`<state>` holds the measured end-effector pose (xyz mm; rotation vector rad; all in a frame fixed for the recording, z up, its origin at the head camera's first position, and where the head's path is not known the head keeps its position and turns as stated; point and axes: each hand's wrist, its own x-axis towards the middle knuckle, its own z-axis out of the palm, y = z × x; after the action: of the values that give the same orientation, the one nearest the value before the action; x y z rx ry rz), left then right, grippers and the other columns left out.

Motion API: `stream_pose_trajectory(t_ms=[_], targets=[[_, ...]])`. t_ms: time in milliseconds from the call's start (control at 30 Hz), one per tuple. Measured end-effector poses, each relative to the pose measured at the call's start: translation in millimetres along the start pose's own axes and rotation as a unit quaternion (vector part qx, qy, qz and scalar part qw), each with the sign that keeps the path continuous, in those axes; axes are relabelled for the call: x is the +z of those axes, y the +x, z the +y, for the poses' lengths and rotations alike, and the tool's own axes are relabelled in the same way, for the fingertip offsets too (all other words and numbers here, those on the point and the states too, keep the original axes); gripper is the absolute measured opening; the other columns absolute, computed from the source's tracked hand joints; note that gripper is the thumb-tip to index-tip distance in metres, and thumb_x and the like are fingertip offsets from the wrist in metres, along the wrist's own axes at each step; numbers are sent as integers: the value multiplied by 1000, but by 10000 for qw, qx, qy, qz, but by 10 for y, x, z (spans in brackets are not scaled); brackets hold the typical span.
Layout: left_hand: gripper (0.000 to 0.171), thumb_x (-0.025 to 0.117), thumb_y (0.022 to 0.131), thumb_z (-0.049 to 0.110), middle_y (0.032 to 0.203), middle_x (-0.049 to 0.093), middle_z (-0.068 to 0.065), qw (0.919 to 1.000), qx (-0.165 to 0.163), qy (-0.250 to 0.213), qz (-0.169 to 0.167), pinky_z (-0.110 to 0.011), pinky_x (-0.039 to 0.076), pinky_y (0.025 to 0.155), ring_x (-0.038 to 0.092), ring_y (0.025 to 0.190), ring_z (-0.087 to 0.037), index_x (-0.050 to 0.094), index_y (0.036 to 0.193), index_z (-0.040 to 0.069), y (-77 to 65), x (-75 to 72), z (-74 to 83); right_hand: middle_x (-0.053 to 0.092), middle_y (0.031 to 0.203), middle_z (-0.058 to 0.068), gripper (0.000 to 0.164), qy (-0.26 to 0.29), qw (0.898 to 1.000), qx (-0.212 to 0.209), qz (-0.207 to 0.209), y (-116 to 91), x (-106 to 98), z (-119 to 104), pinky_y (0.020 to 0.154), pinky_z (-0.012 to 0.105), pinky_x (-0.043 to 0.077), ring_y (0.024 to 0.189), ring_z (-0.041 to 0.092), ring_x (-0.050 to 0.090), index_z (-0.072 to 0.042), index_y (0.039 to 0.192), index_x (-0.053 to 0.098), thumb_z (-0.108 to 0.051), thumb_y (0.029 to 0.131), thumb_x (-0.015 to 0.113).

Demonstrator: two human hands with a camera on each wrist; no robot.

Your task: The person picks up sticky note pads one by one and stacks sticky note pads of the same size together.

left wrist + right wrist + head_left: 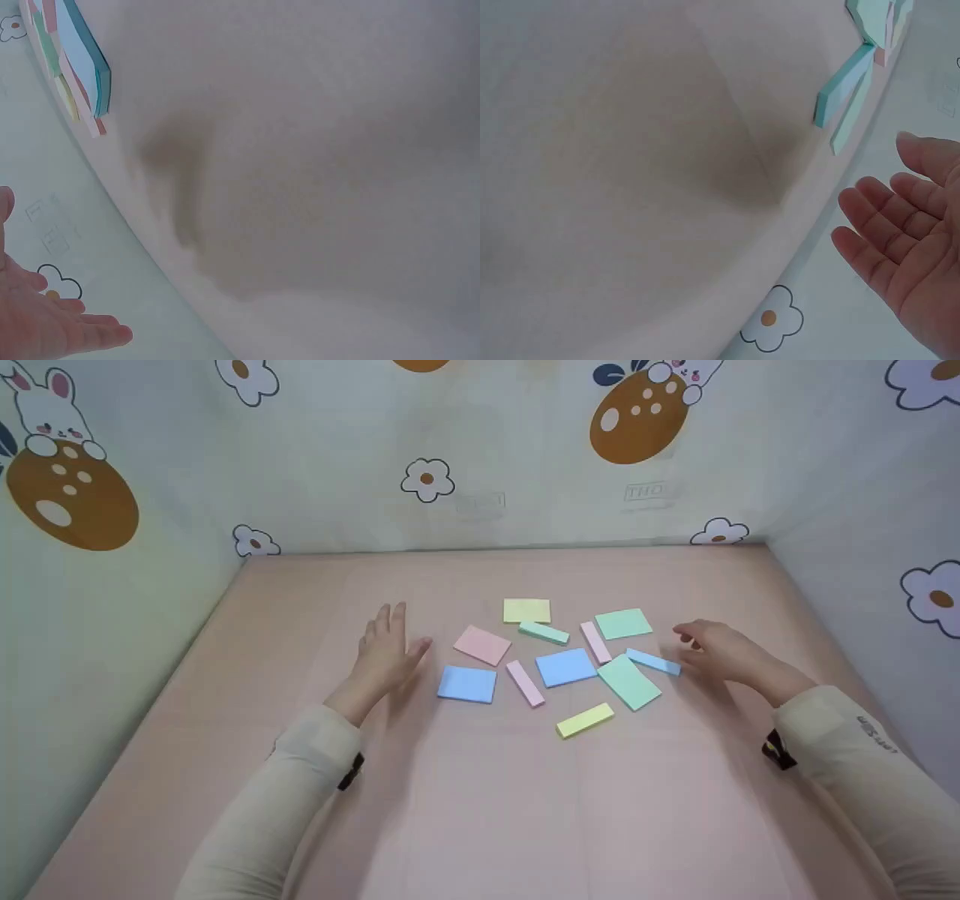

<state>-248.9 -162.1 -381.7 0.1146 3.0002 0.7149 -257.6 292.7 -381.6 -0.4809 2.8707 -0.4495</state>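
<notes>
Cream sleeves come nearest to us, the left sleeve [259, 810] and the right sleeve [877, 787] reaching over the table [480, 817] toward its middle. We see the left grip [382, 656] with fingers extended and thumb spread wide, holding nothing. The right grip [727, 654] is looser, its fingers gently bent with room left between them and the thumb, and it too holds nothing. Both appear to hover, their shadows falling on the table.

Between them lie flat coloured blocks, grouped around the table's middle and well short of its far edge. What a reach turns on, we judge, is the slim blue block [654, 661]: it lies just beside the right grip, toward the left and near edges from the fingertips, so the right hand is clearly closer. Its long axis slants from far left to near right, and its left end meets, or almost meets, a green rectangle [630, 682]. For the left grip, the closest are the pink rectangle [482, 646] and the left blue rectangle [466, 684], both toward the right edge from it, neither touched.
</notes>
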Motion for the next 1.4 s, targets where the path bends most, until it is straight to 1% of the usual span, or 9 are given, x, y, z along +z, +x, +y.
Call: stream_pose_trajectory(t_ms=[100, 267, 400, 567, 733, 900, 1067, 1267, 1400], targets=[[73, 44, 94, 39, 149, 4, -25, 9999, 57, -90, -128, -56, 13, 106, 9, 134, -46, 6, 146, 3, -46, 5, -8, 57, 105, 24, 39, -76, 9999, -20, -145, 18, 70, -11, 83, 48, 44, 93, 33, 54, 12, 120, 49, -6, 86, 56], [71, 47, 94, 30, 149, 6, -26, 9984, -160, -390, -389, -54, 18, 106, 12, 135, -43, 7, 145, 2, -98, 28, -45, 57, 96, 18, 33, -226, 9993, -106, -282, 102, 168, -104, 80, 44, 45, 83, 27, 51, 10, 114, 54, -4, 84, 57], [71, 46, 94, 29, 149, 5, -26, 9970, -263, -443, -580, -53, 19, 106, 12, 135, -43, 6, 145, 2, -123, 81, -58, 56, 89, 14, 27, -400, 9987, -102, -313, 140, 212, -139, 75, 40, 44, 77, 24, 48, 8, 108, 58, -3, 83, 57], [70, 47, 94, 29, 149, 6, -26, 9973, -245, -433, -539, -53, 20, 106, 13, 135, -43, 7, 145, 1, -137, 107, -55, 55, 88, 14, 25, -422, 9982, 39, -416, 161, 215, -149, 75, 39, 44, 78, 25, 48, 8, 106, 59, -2, 83, 57], [70, 46, 94, 30, 149, 5, -25, 9973, -281, -434, -525, -53, 20, 105, 13, 135, -42, 7, 146, 2, -147, 103, -56, 56, 92, 16, 28, -289, 9969, 199, -711, 185, 212, -157, 76, 40, 44, 81, 27, 49, 8, 108, 57, -2, 82, 57], [71, 46, 94, 31, 149, 5, -26, 9970, -225, -427, -606, -53, 21, 105, 13, 135, -43, 7, 145, 2, -140, 130, -40, 55, 88, 14, 28, -96, 9954, 289, -911, 192, 211, -109, 72, 35, 42, 79, 26, 48, 7, 106, 56, -3, 81, 57], [71, 47, 94, 29, 147, 8, -29, 9976, -79, -335, -606, -53, 21, 105, 16, 133, -45, 8, 144, -1, -131, 127, -29, 53, 82, 11, 24, 38, 9966, 75, -825, 181, 210, -49, 67, 33, 39, 75, 24, 47, 6, 100, 56, -3, 78, 56], [72, 47, 94, 32, 149, 6, -26, 9974, -32, -336, -632, -52, 20, 106, 14, 135, -42, 7, 145, 1, -135, 102, 13, 53, 85, 12, 27, 144, 9982, 101, -568, 166, 172, -14, 70, 35, 39, 79, 25, 47, 8, 102, 56, -3, 77, 57], [69, 46, 94, 30, 149, 8, -26, 9970, 15, -350, -692, -52, 21, 106, 16, 135, -42, 10, 145, 1, -142, 111, 40, 53, 87, 13, 26, 221, 9990, 45, -385, 147, 111, -68, 72, 36, 40, 80, 25, 47, 7, 101, 56, -2, 78, 57]])
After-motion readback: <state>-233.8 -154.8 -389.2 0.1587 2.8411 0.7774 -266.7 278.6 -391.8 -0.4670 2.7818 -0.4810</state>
